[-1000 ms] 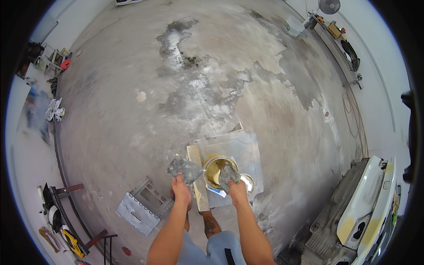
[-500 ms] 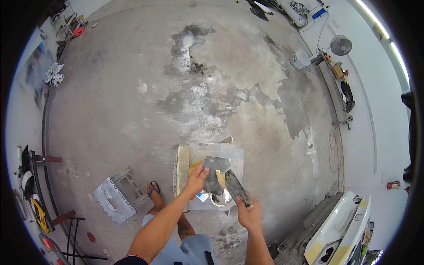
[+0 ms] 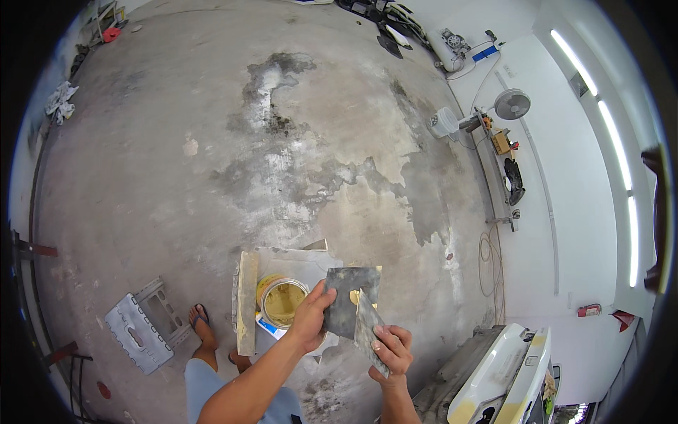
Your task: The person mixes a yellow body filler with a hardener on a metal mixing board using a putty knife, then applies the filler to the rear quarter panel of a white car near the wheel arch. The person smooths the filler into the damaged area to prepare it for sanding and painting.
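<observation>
My left hand (image 3: 311,318) grips a dark, flat rectangular plate (image 3: 340,314) by its left edge. A small dab of yellowish putty (image 3: 354,297) sits on the plate. In my right hand (image 3: 393,350) is a flat, smeared putty spreader (image 3: 369,334), its tip against the plate by the putty. Left of my left hand stands an open round can (image 3: 264,286) with yellowish paste inside. It rests on a light grey stand (image 3: 304,260), with a blue-and-white item (image 3: 267,325) beside it, partly covered by my forearm.
A grey folding step stool (image 3: 134,332) lies on the floor at the left, near my foot. White and yellow vehicle panels (image 3: 505,374) stand at the lower right. A white bucket (image 3: 443,123), a fan (image 3: 512,104) and a shelf (image 3: 487,166) line the right wall.
Both hands, with plate and spreader, have shifted right of the can, which is now uncovered. The spreader's tip has moved onto the plate, and the putty patch looks smaller. The view has shifted right.
</observation>
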The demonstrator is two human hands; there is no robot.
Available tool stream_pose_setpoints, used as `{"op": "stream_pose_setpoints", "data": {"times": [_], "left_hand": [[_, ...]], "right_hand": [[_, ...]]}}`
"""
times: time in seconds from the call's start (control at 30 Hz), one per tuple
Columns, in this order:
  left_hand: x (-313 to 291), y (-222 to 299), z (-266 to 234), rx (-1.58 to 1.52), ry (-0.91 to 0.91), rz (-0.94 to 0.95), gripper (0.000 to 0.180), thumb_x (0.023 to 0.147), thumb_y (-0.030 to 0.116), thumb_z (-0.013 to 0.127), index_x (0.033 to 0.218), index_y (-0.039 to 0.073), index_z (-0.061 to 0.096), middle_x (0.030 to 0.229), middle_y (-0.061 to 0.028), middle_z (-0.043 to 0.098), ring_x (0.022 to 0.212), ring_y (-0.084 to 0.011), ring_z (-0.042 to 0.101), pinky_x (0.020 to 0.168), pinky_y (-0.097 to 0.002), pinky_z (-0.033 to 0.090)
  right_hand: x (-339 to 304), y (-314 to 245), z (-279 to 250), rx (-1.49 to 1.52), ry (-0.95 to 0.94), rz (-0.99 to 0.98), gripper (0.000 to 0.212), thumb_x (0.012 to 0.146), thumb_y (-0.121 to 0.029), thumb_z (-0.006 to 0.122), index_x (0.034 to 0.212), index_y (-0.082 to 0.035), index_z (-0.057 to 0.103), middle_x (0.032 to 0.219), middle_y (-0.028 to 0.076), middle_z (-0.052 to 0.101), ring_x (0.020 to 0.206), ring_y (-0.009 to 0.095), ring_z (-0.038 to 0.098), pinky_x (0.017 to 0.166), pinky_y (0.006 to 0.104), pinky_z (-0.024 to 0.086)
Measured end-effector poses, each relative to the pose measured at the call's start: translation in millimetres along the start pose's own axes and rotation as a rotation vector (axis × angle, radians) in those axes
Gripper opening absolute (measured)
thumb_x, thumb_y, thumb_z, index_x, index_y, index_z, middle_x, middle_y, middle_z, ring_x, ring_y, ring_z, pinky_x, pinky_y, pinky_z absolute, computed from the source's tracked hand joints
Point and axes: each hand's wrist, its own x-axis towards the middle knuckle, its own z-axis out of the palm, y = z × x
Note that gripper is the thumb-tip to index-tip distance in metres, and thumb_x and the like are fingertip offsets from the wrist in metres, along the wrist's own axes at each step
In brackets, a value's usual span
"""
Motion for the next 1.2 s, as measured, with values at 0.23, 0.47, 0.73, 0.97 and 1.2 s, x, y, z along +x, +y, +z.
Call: {"op": "stream_pose_setpoints", "data": {"times": [0.23,0.47,0.73,0.97,1.2], "left_hand": [[4,-29,12,-0.229,-0.045,-0.138,0.035,0.107,0.019,0.051,0.140,0.011,0.048,0.126,-0.0056,0.065,0.111,-0.0198,0.069,0.093,-0.0399,0.060],[-1,-41,28,-0.349,-0.024,-0.063,0.033,0.107,0.019,0.050,0.139,0.010,0.049,0.127,-0.0072,0.066,0.112,-0.0222,0.069,0.096,-0.0428,0.058],[1,10,15,-0.589,-0.286,0.070,0.030,0.106,0.023,0.052,0.131,0.006,0.056,0.120,-0.0089,0.069,0.108,-0.0250,0.069,0.096,-0.0435,0.057],[16,47,-175,-0.155,0.247,0.409,0.030,0.106,0.024,0.048,0.129,0.006,0.059,0.121,-0.0093,0.069,0.110,-0.0249,0.068,0.101,-0.0430,0.053],[42,-52,-241,-0.381,0.480,0.391,0.032,0.106,0.022,0.049,0.131,0.005,0.058,0.123,-0.0079,0.068,0.113,-0.0237,0.067,0.106,-0.0411,0.049]], "right_hand": [[-8,27,-3,0.136,0.085,-0.045,0.044,0.096,-0.049,0.065,0.114,-0.009,0.071,0.122,0.022,0.071,0.107,0.045,0.065,0.093,0.0510,0.053],[11,42,-79,0.175,-0.318,-0.013,0.025,0.090,-0.029,0.071,0.108,-0.012,0.075,0.131,0.013,0.070,0.128,0.039,0.061,0.105,0.0533,0.047],[30,32,-69,0.045,-0.456,0.167,0.036,0.081,-0.002,0.070,0.116,-0.011,0.074,0.125,0.013,0.072,0.115,0.034,0.068,0.097,0.0444,0.052],[-35,41,172,0.094,-0.672,0.986,0.045,0.084,-0.014,0.068,0.128,-0.002,0.067,0.097,0.028,0.072,0.091,0.041,0.073,0.086,0.0463,0.057],[-56,82,301,-0.271,-1.142,0.655,0.029,0.075,-0.013,0.081,0.099,0.001,0.072,0.094,0.025,0.074,0.092,0.040,0.074,0.083,0.0463,0.061]]}}
